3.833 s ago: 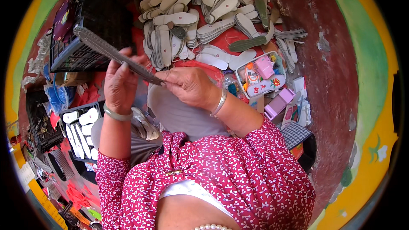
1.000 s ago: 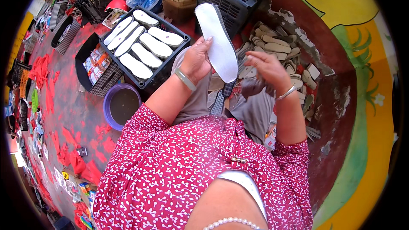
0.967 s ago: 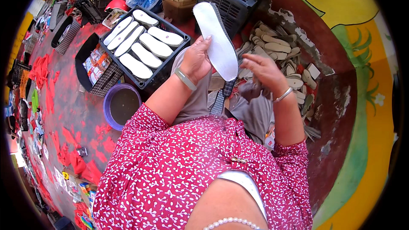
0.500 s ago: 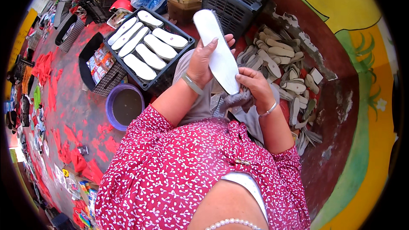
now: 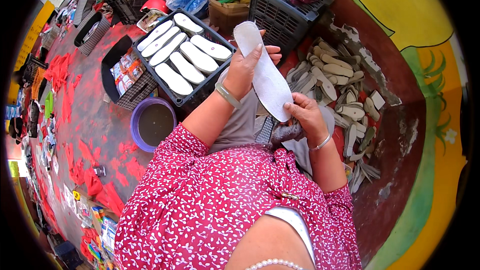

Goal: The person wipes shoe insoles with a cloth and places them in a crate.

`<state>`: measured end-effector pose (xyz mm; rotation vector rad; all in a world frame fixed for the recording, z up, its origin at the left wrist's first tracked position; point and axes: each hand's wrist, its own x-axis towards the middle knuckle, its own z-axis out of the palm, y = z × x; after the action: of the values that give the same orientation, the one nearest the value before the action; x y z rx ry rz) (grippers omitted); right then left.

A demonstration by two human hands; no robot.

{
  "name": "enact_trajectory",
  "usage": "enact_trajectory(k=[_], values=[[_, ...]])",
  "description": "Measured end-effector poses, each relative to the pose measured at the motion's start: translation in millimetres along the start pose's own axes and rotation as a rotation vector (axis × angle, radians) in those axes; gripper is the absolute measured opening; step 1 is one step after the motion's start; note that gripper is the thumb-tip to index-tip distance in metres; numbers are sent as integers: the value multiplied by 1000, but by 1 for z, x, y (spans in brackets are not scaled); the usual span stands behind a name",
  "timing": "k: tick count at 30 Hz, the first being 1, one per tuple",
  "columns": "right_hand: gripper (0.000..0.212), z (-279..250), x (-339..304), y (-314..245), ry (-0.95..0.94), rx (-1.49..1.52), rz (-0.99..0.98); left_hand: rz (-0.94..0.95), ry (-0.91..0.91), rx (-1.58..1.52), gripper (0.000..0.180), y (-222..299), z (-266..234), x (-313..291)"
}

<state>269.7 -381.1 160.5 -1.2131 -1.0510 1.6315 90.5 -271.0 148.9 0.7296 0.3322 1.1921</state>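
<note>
A white insole (image 5: 264, 70) slants in front of me, its wide end pointing away. My left hand (image 5: 245, 70) is closed around its middle, thumb on the upper face and fingers showing past the far side. At the near end, my right hand (image 5: 306, 115) pinches the tip between thumb and fingers. Beneath that hand a dark grey fuzzy piece (image 5: 287, 133) rests at my lap, beside a bit of checked cloth (image 5: 266, 129). I cannot tell whether the right hand touches the fuzzy piece.
Ahead to the left, a black crate (image 5: 210, 30) carries several white insoles. A purple bucket (image 5: 134, 132) and a woven basket of packets (image 5: 137, 92) stand nearby. Many loose insoles (image 5: 327, 87) lie heaped by the wall at right. An upturned black crate (image 5: 280, 12) stands ahead.
The insole's visible face now looks greyer, and the dark furry edge along it no longer shows. Both hands keep hold of it. The whole view has shifted slightly.
</note>
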Motion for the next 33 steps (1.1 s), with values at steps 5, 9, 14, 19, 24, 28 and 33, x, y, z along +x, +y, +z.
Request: enact_trajectory(k=[5, 9, 14, 19, 24, 28, 33], values=[[16, 3, 7, 12, 302, -430, -196, 46, 67, 57, 43, -12, 5, -3], [18, -1, 7, 6, 180, -189, -88, 3, 86, -93, 41, -6, 3, 2], [21, -5, -3, -8, 36, 57, 9, -93, 133, -330, 40, -3, -10, 8], [19, -2, 2, 3, 143, 18, -34, -126, 77, -275, 40, -27, -6, -9], [22, -7, -1, 4, 131, -166, 49, -156, 103, -260, 40, -39, 1, -15], [22, -11, -10, -8, 81, -237, 85, -201, -103, -177, 38, -53, 7, -25], [19, -11, -5, 9, 149, -248, -46, 55, -129, 368, 31, -68, 8, -29]])
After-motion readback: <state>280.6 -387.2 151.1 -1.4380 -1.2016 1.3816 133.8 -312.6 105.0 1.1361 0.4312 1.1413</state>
